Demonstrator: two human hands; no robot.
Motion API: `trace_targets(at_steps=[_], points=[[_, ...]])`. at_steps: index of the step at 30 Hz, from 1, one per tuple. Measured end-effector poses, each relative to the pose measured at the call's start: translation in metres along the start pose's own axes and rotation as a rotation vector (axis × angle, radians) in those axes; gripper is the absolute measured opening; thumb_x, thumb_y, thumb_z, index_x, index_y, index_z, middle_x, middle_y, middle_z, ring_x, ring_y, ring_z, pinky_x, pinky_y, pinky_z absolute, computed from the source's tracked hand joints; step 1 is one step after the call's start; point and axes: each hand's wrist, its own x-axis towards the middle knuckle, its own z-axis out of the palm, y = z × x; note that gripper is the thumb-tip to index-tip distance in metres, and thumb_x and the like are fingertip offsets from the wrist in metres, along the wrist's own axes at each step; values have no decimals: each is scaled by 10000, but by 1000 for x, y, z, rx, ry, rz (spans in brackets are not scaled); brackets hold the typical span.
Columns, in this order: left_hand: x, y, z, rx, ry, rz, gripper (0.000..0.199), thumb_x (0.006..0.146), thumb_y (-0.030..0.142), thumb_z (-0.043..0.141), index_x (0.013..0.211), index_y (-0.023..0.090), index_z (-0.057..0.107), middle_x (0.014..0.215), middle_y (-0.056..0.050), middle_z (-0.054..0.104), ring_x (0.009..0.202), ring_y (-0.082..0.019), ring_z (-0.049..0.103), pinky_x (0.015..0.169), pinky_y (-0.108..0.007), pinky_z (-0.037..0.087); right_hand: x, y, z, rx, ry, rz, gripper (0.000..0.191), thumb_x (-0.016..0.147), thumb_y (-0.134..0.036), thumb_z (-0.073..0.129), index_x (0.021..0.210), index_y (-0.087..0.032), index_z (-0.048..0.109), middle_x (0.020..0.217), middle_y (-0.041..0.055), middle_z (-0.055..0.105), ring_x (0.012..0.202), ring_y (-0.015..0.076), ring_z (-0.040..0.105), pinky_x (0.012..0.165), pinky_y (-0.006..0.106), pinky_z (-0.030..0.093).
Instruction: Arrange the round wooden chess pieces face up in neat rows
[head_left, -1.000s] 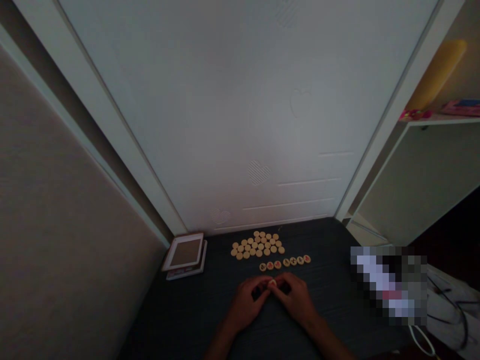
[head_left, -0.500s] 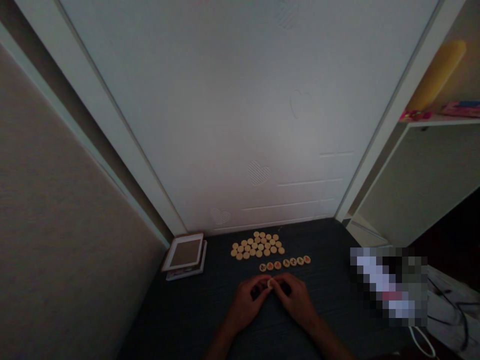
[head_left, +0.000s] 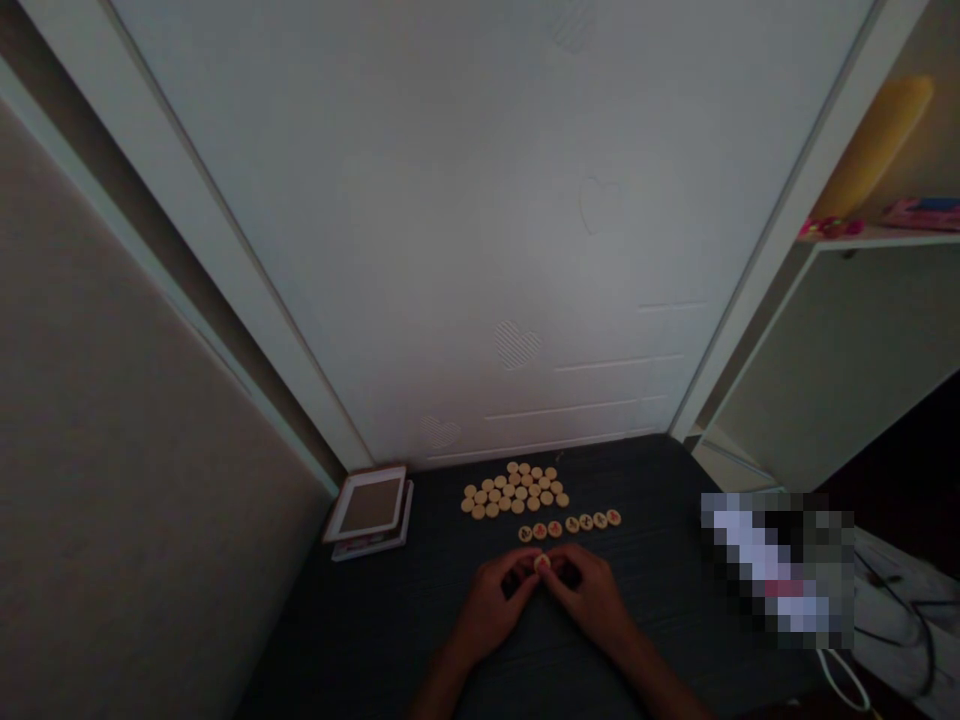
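Between the fingertips of my left hand [head_left: 495, 600] and my right hand [head_left: 587, 592] is a round xiangqi piece [head_left: 542, 565], its face with a red character turned toward me. Both hands are closed on its edges, low over the dark table. Just beyond my fingers runs a row of xiangqi pieces [head_left: 586, 522], face up, with red and black characters. Farther back lies a cluster of plain-looking round pieces [head_left: 517, 492], showing no characters that I can make out.
A box with a white-framed lid [head_left: 367, 503] sits at the table's left. On the right are a pixelated object [head_left: 776, 570] and a white cable [head_left: 844, 680]. A white panel [head_left: 480, 250] with heart patterns rises behind the dark table [head_left: 360, 630]. Shelving [head_left: 862, 240] stands at the right.
The piece between my fingers has been turned, so its red character now faces me; before, only a pale edge showed. The row and the cluster stay as they were.
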Motion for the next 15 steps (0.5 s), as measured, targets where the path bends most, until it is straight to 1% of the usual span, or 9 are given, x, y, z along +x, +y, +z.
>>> trace_targets(at_steps=[5,10,15], points=[[-1,-2,2,16,-15,6,287,904,327,649,1175,265,722,1063,-31,780,883,-199,700,824,-295,550,0,5,1,-16,-10,30,319,927,-511,604,914,-221,737,790,29,741,708,174,683,667,261,533],[-1,-2,1,23,-6,13,273,909,363,656,1156,273,730,1046,-30,781,884,-200,701,831,-299,551,0,9,3,-7,-21,31,341,954,-515,566,919,-221,736,828,31,743,743,178,690,702,268,525],[-2,-3,1,43,5,27,268,917,352,645,1163,279,721,1019,-22,780,867,-192,695,814,-292,545,0,7,2,12,-39,19,347,975,-505,539,952,-223,740,871,39,751,787,185,702,741,270,531]])
